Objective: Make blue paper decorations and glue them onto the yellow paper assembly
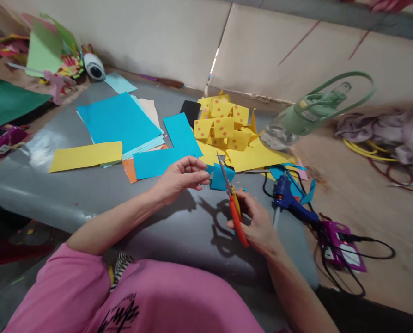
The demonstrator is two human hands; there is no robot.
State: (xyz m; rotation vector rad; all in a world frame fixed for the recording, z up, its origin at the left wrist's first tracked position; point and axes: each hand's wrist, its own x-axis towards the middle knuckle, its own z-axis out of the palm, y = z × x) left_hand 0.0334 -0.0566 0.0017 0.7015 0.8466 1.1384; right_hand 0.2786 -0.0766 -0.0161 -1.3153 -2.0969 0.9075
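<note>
My left hand (180, 178) pinches a small piece of blue paper (220, 178) over the grey table (54, 189). My right hand (257, 222) grips orange-handled scissors (232, 203), blades pointing up and away into the blue piece. Sheets of blue paper (118, 120) and a yellow strip (87, 156) lie to the left. A heap of yellow paper with orange squares (223, 127) sits behind the hands.
A blue glue gun (289, 199) lies right of the scissors, its black cord running to a purple object (341, 243). A green-lidded water bottle (306, 115) lies on its side at right. A black phone (191, 111), green paper (5, 99) and craft clutter fill the back left.
</note>
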